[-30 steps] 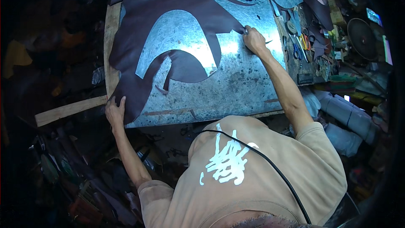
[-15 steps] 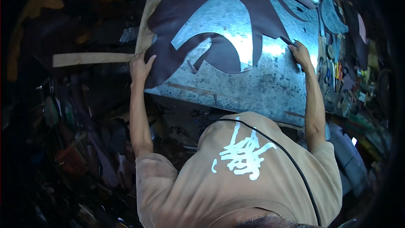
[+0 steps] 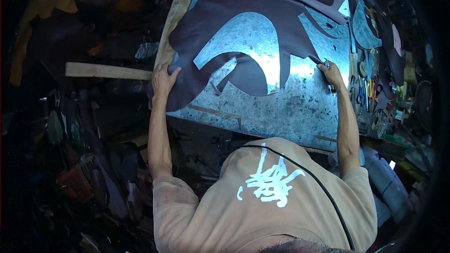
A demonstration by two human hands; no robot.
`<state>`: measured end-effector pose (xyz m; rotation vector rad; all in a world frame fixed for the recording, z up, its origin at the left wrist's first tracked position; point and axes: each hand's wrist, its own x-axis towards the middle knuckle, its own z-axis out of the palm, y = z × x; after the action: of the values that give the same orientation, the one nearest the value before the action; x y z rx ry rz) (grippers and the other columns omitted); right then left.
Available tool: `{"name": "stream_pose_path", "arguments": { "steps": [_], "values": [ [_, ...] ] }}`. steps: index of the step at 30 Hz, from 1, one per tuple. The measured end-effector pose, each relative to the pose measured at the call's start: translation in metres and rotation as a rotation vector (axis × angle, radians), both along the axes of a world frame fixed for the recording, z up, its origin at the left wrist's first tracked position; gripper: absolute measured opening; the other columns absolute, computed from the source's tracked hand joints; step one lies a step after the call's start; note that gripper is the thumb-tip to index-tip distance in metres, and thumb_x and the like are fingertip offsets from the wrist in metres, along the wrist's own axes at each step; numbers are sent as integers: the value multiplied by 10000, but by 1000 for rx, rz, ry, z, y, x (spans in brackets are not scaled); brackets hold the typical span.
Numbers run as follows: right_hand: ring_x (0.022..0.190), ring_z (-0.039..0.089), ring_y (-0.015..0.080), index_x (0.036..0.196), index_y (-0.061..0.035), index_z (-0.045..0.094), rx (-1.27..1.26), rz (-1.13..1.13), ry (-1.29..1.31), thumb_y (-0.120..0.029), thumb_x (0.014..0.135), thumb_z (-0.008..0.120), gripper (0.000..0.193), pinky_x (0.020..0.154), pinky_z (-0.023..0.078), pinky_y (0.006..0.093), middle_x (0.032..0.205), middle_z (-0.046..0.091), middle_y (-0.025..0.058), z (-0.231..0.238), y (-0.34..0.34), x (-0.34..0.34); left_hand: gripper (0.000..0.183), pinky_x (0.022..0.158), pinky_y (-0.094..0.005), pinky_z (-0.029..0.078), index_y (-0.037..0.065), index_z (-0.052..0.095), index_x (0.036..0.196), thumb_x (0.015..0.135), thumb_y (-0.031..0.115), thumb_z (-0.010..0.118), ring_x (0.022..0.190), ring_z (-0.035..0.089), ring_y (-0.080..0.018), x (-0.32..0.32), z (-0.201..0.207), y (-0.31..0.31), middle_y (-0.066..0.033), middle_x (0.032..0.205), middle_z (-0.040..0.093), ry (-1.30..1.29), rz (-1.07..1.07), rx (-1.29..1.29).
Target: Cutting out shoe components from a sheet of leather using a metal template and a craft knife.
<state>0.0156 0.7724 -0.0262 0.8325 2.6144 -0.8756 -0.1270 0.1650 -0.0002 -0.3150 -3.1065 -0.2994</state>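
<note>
A large dark brown leather sheet (image 3: 183, 42) with cut-out openings and strips covers much of a shiny metal-topped table (image 3: 262, 112). My left hand (image 3: 164, 80) rests on the leather at the table's left edge, thumb spread away from the fingers. At the right, near a pointed tip of the leather, my right hand (image 3: 332, 75) is closed around a small dark-handled tool (image 3: 333, 89). Only the tool's ends show past my fingers, so its kind is unclear.
A wooden slat (image 3: 108, 70) juts out left of the table, by my left hand. Scissors (image 3: 371, 89) and other hand tools lie along the right side. Leather scraps (image 3: 368, 28) are there too. A black cable (image 3: 323, 187) runs over my shirt.
The table, leather and hands sit slightly lower in the picture. Both hands keep nearly the same places on the leather, and more of the tool shows below my right hand.
</note>
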Motion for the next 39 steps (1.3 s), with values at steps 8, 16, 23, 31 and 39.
{"name": "stream_pose_path", "arguments": {
  "steps": [8, 16, 23, 31, 39],
  "values": [
    [664, 578, 183, 955, 43, 648, -65, 14, 49, -289, 874, 683, 343, 643, 456, 360, 760, 637, 109, -2, 20, 19, 487, 757, -451, 495, -8, 703, 953, 865, 469, 664, 847, 639, -425, 11, 16, -24, -249, 870, 670, -348, -18, 212],
    [563, 513, 143, 893, 16, 637, -24, -22, -93, -336, 830, 731, 370, 529, 402, 333, 678, 591, 62, 16, 48, 52, 483, 605, -454, 395, -24, 585, 739, 878, 431, 671, 610, 472, -401, 90, 16, -18, -246, 663, 528, -510, 5, 239],
    [764, 644, 238, 1087, 45, 653, 171, -37, -68, -301, 831, 704, 433, 667, 480, 375, 793, 662, 137, 19, 94, 103, 424, 625, -475, 429, 1, 602, 736, 857, 397, 694, 659, 574, -398, 116, 23, -32, -206, 693, 594, -410, -24, -67],
    [847, 637, 328, 1176, -42, 645, 468, 26, 403, -231, 871, 652, 358, 740, 498, 415, 948, 658, 196, 27, 0, 168, 490, 1016, -446, 398, -13, 601, 1189, 822, 275, 748, 1178, 534, -391, 135, 6, 58, -187, 1227, 606, -19, -371, 204],
    [809, 637, 372, 1316, -173, 558, 161, 169, 86, -425, 806, 739, 597, 681, 522, 463, 940, 603, 177, 35, -165, 168, 502, 1111, -546, 260, 10, 544, 1302, 880, 245, 679, 1360, 388, -389, 167, -41, 83, -125, 1381, 540, -59, -315, 236]
  ]
}}
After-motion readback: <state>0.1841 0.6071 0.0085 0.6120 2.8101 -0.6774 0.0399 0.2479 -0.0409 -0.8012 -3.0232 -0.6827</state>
